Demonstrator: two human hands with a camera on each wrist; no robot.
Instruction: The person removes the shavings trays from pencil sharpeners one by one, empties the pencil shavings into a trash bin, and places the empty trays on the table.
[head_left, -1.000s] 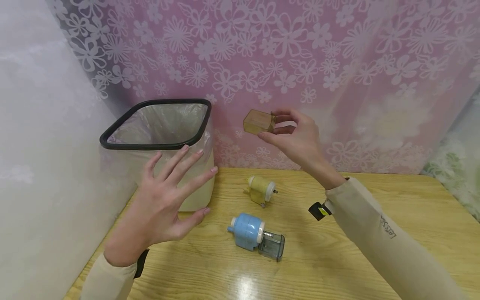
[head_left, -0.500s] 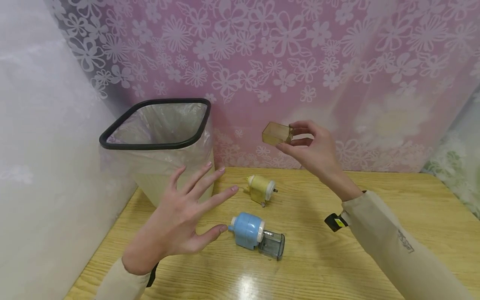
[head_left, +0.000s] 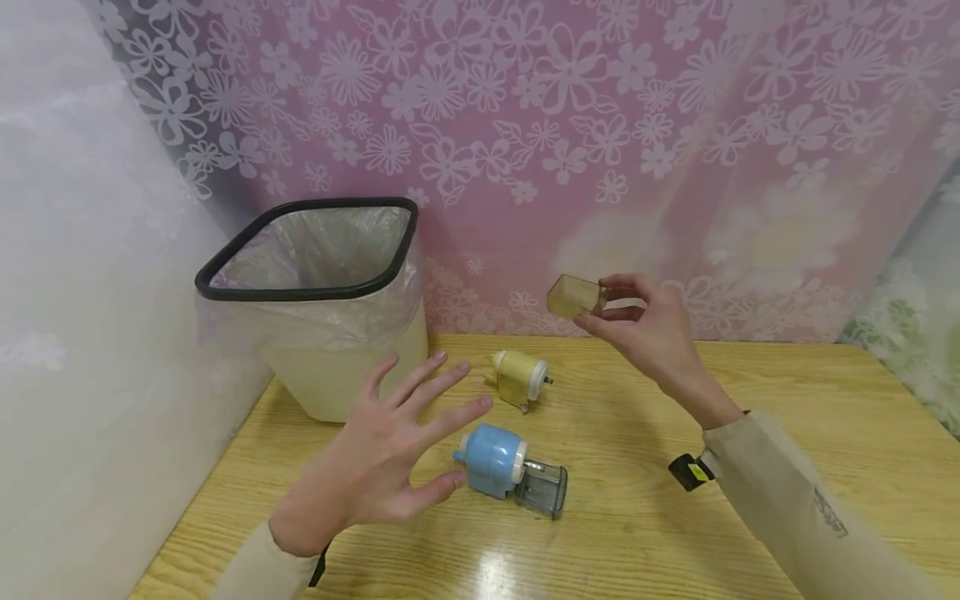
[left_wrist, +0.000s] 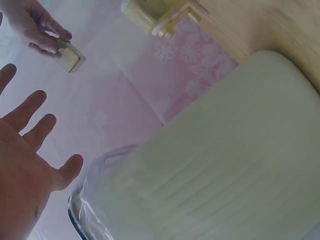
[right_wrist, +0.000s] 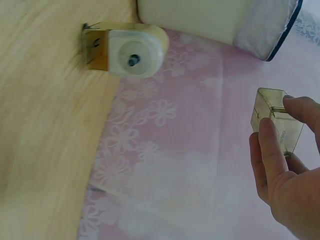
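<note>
My right hand (head_left: 652,337) pinches a small see-through yellow shavings drawer (head_left: 573,297) by one end, up off the table. In the right wrist view, thumb and fingers grip the drawer (right_wrist: 276,120) on opposite sides. Below and left of it stands a yellow pencil sharpener (head_left: 517,377) with an opening in its lower body, as the right wrist view shows. A blue pencil sharpener (head_left: 491,460) lies nearer me, its smoky grey drawer (head_left: 543,489) sticking out. Spread and holding nothing, my left hand (head_left: 390,454) hovers just left of the blue sharpener.
A cream bin (head_left: 341,375) with a black rim and a clear plastic liner stands at the back left of the wooden table (head_left: 600,533). A pink flowered curtain (head_left: 487,125) hangs behind, and a whitish sheet (head_left: 90,292) is on the left.
My right hand has come down and to the right with the drawer, away from the bin. My left hand has moved right and nearer me, from in front of the bin toward the blue sharpener.
</note>
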